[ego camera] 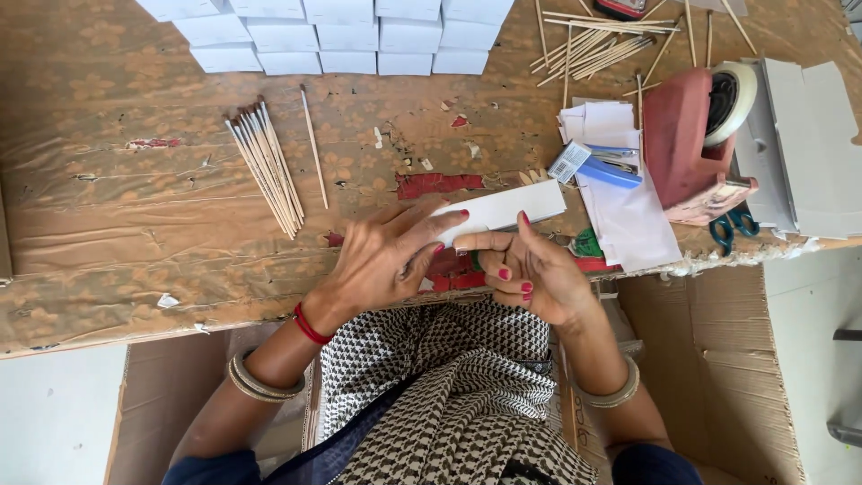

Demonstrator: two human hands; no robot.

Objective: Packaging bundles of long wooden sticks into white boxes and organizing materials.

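Note:
A long white cardboard box (pixel 507 208) is held over the front edge of the table, tilted up to the right. My left hand (pixel 386 256) grips its near end from the left, fingers laid along its side. My right hand (pixel 530 269) holds the same end from below and the right, index finger raised against the box. A bundle of thin white-tipped sticks (pixel 265 166) lies on the table to the left of my hands, with one loose stick (pixel 314 148) beside it.
Rows of white boxes (pixel 341 36) are stacked at the back. More sticks (pixel 597 45) lie at the back right. A red tape dispenser (pixel 691 144), a blue stapler (pixel 611 169), white papers (pixel 628 216), green-handled scissors (pixel 732 224) and flat grey cartons (pixel 808 144) sit at the right.

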